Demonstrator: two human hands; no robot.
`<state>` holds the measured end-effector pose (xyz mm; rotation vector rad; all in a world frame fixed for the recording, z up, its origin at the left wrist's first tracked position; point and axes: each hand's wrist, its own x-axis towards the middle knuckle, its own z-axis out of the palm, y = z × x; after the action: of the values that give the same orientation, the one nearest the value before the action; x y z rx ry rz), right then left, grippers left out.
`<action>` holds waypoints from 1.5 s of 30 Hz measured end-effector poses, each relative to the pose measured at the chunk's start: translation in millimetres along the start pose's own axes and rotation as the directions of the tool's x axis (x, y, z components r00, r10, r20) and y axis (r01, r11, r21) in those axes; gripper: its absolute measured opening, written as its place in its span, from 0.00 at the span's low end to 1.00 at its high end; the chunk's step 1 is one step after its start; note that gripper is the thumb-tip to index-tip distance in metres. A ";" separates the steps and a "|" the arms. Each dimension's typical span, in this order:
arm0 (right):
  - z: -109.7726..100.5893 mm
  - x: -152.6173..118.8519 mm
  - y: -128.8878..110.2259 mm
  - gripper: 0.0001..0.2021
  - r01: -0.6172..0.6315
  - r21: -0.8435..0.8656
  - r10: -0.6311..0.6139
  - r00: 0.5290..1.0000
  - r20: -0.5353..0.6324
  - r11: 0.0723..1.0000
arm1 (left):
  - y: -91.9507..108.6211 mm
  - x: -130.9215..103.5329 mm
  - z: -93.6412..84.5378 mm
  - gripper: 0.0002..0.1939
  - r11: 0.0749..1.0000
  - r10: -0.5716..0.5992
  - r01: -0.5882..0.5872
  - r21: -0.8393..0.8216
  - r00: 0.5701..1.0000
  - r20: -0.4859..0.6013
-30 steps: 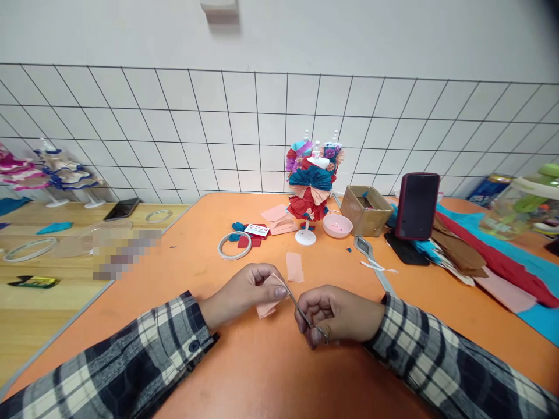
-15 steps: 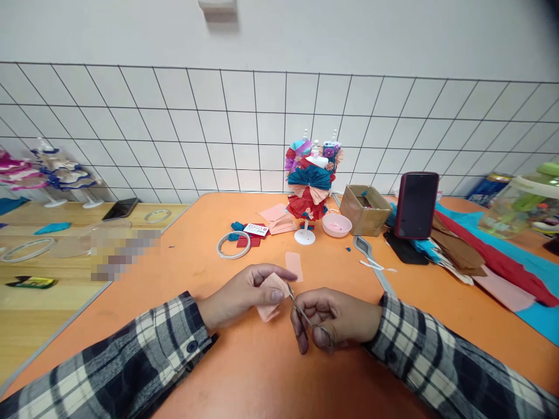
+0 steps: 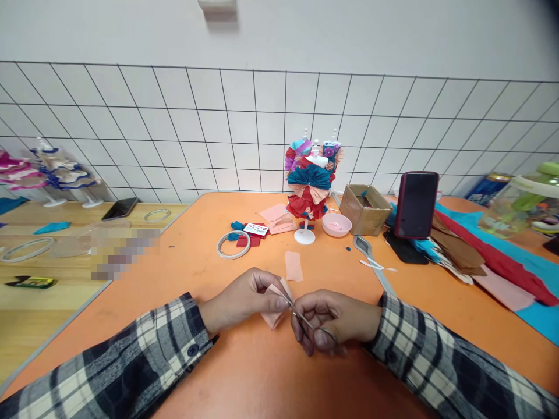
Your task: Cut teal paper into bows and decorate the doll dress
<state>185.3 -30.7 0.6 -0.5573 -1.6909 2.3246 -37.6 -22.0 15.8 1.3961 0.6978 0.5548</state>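
Pinched between the thumb and fingers of my left hand [image 3: 248, 299] is a piece of folded pink paper [image 3: 273, 319]. My right hand [image 3: 334, 320] is closed on small metal scissors [image 3: 303, 319], whose blades point up and left and lie at the paper beside my left thumb. Just beyond my hands, a flat pink strip [image 3: 294, 266] lies on the orange table [image 3: 244, 372]. The exact meeting of blades and paper is partly hidden by my fingers.
Behind are a tape ring [image 3: 233, 245], pink paper pieces [image 3: 277, 219], dressed stands [image 3: 309, 180], a pink bowl [image 3: 336, 224] and a cardboard box [image 3: 365, 209]. To the right are an upright phone [image 3: 417, 205] and coloured paper [image 3: 502, 256].
The scissors' blades have moved up and left across the pink paper. My left fingers have shifted slightly, and the paper has turned in their pinch.
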 end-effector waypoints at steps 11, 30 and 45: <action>-3.2 2.7 6.5 0.24 0.049 0.028 -0.047 0.997 -0.063 0.998 | -8.7 2.5 -1.1 0.20 0.994 0.037 -0.045 -0.101 0.996 -0.082; -3.1 7.6 10.0 0.25 0.050 0.108 -0.046 0.998 -0.032 0.993 | -2.4 1.9 3.9 0.21 0.996 0.055 -0.058 0.065 0.998 0.040; -9.0 9.8 15.5 0.22 0.025 0.096 -0.021 0.999 -0.038 0.995 | -11.0 5.1 -2.4 0.18 0.987 0.053 -0.057 0.147 0.998 0.027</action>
<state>181.0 -24.0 -18.2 -0.5555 -1.5511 2.3507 -36.4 -18.0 4.3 1.5618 0.6945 0.5380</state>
